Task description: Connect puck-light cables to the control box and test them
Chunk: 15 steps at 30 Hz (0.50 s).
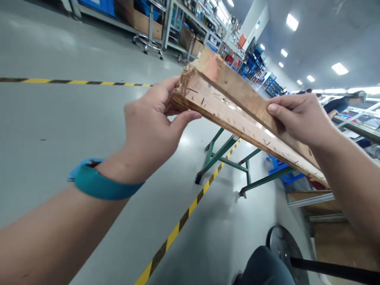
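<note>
I hold a long wooden plank piece [234, 107], pale brown with staples and a splintered end, raised above the floor. My left hand [151, 126], with a blue band on the wrist, grips the splintered near end between thumb and fingers. My right hand [299, 118] is closed over the plank's upper edge further along. The plank runs from the upper middle down toward the right, where my right forearm hides its lower end.
A grey floor with yellow-black tape lines [181, 221] lies below. A green metal table frame [225, 158] stands behind the plank. Shelving and stools [148, 39] line the far side. Another person [344, 103] is at right. A black round stool [282, 245] and my knee sit low.
</note>
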Available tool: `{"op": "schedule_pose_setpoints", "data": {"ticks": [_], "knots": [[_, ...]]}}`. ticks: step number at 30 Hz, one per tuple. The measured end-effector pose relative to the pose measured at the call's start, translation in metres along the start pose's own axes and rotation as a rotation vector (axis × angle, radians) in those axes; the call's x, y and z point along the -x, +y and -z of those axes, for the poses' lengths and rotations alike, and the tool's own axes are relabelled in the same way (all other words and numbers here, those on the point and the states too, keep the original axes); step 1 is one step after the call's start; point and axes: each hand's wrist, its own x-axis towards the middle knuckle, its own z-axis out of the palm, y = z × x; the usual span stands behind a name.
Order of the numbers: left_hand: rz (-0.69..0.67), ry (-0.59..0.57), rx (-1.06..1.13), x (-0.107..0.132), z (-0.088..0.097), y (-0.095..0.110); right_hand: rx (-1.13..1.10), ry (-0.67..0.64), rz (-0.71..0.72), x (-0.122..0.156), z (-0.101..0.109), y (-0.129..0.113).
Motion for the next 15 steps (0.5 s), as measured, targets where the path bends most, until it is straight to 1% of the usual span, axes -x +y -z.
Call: {"op": "schedule_pose_setpoints", "data": {"ticks": [2, 6, 11, 15], "knots": [[0.029, 0.033, 0.022, 0.0042, -0.0039, -0.0017, 0.017, -0.030, -0.012, -0.0025, -0.0038, 0.0027], [0.016, 0.048, -0.026, 0.0078, -0.0054, -0.0074, 0.023, -0.033, -0.020, -0.0039, -0.0081, 0.0061], [0.017, 0.064, -0.015, 0.0078, -0.0034, -0.0075, 0.011, -0.087, -0.025, -0.0062, -0.0068, 0.0060], [0.022, 0.070, 0.017, 0.0069, -0.0046, -0.0071, 0.006, -0.090, -0.035, -0.0071, -0.0060, 0.0073]]}}
